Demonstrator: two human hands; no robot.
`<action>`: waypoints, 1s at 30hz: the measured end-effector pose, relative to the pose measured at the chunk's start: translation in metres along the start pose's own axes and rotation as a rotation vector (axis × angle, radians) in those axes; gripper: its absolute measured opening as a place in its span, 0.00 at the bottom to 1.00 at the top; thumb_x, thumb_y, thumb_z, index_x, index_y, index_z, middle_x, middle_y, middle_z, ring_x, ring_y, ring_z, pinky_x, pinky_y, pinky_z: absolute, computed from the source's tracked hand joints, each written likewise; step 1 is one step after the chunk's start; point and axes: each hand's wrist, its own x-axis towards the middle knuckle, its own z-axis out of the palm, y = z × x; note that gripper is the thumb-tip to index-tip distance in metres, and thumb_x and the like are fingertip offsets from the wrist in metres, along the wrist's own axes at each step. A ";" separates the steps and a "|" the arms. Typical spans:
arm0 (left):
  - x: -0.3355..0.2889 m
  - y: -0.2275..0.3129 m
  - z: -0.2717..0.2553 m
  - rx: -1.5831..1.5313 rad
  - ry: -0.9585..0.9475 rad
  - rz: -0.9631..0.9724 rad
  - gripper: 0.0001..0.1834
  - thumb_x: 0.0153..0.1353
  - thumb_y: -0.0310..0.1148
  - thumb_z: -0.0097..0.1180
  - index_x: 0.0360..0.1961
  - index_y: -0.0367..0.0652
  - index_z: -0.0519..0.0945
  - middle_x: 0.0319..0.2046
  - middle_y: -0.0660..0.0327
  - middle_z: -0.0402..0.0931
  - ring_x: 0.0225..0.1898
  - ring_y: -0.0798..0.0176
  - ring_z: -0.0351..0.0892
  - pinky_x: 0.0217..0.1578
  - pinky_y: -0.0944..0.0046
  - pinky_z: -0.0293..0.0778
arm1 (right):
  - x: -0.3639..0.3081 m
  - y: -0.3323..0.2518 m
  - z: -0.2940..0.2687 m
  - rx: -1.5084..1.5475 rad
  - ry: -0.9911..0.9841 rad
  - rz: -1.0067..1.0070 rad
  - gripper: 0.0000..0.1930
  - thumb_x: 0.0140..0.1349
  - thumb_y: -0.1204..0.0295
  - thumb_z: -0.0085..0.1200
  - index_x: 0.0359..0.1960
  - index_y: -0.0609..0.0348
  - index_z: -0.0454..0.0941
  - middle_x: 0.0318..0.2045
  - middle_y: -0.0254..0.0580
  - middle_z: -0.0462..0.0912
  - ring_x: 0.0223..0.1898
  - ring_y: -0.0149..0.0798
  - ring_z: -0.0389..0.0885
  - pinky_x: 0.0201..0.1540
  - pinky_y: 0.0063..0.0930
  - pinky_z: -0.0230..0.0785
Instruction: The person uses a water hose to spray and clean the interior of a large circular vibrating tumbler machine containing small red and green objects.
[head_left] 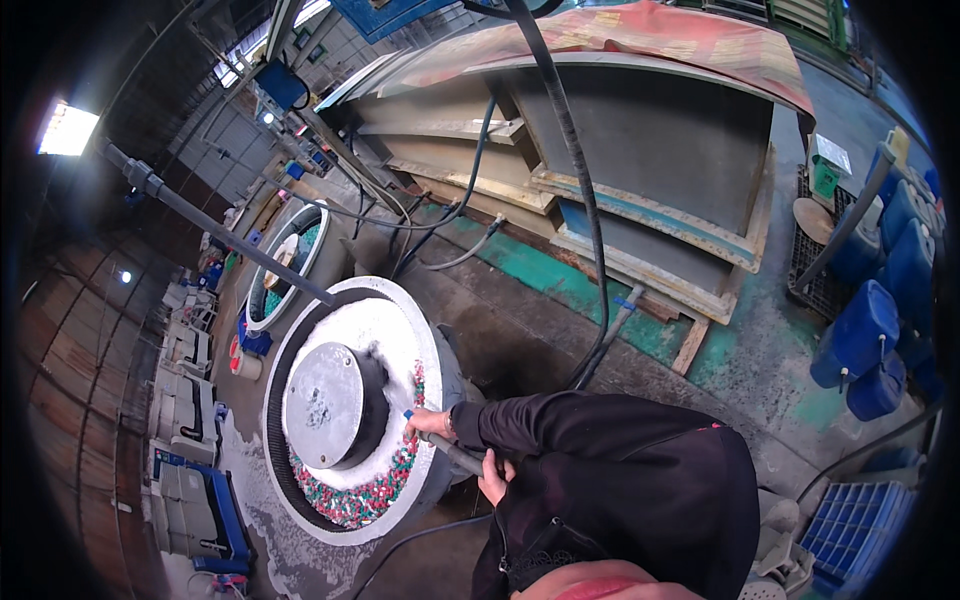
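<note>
My right hand (432,423) grips the front end of a grey hose (455,455), close to its blue tip, over the rim of a large round tub (438,360). Further back along the same hose, my left hand (493,480) is closed round it. A pale spray seems to leave the tip toward the tub's inside. White foam (360,320) covers much of the ring-shaped channel. Small red, green and white pieces (350,505) show along its near and right side. A round grey lid (325,400) caps the raised centre of the tub.
A second tub (320,235) with green pieces stands behind. A large grey cabinet (650,150) under a red cover is at the far side, with hoses (575,150) hanging before it. Blue jugs (868,325) and a blue crate (855,525) stand right. A grey pipe (220,225) slants to the tub.
</note>
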 end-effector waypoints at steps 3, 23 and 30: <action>-0.007 0.012 0.005 0.065 -0.028 -0.033 0.19 0.54 0.36 0.51 0.11 0.46 0.59 0.08 0.69 0.54 0.10 0.74 0.53 0.12 0.72 0.47 | -0.001 -0.013 -0.010 0.080 -0.057 0.045 0.07 0.40 0.72 0.52 0.20 0.59 0.68 0.16 0.37 0.67 0.16 0.34 0.66 0.15 0.33 0.58; -0.012 -0.008 -0.005 -0.068 0.066 -0.018 0.18 0.52 0.37 0.53 0.13 0.46 0.60 0.07 0.67 0.55 0.08 0.73 0.52 0.11 0.72 0.47 | 0.012 0.020 0.003 -0.172 -0.082 -0.152 0.13 0.39 0.73 0.50 0.29 0.56 0.63 0.23 0.33 0.66 0.25 0.28 0.64 0.25 0.24 0.58; -0.005 -0.024 -0.015 -0.051 0.056 0.030 0.17 0.53 0.33 0.53 0.12 0.45 0.61 0.09 0.68 0.55 0.09 0.74 0.54 0.12 0.73 0.48 | -0.015 0.001 0.027 0.016 -0.204 -0.109 0.13 0.40 0.69 0.50 0.28 0.53 0.60 0.21 0.33 0.61 0.21 0.30 0.60 0.18 0.26 0.56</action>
